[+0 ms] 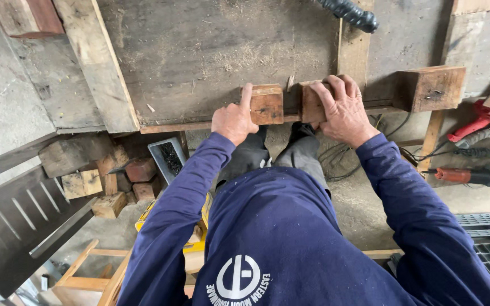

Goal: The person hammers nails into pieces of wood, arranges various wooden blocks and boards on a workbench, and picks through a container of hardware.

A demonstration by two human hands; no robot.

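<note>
Gripping one wooden block [267, 104], left hand [235, 120]; right hand [344, 110] clamps, half-hiding another block [311, 103]

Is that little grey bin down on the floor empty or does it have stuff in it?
Not empty: the grey bin holds dark small pieces, too small to identify.

- A small wooden block [266, 104] is pressed by the left hand [234, 120] against the board's edge [199, 126]; the index finger is laid along its side
- A second block [311, 102] is gripped by the right hand [344, 110]; a third block [431, 88] is seen well apart to the right
</note>
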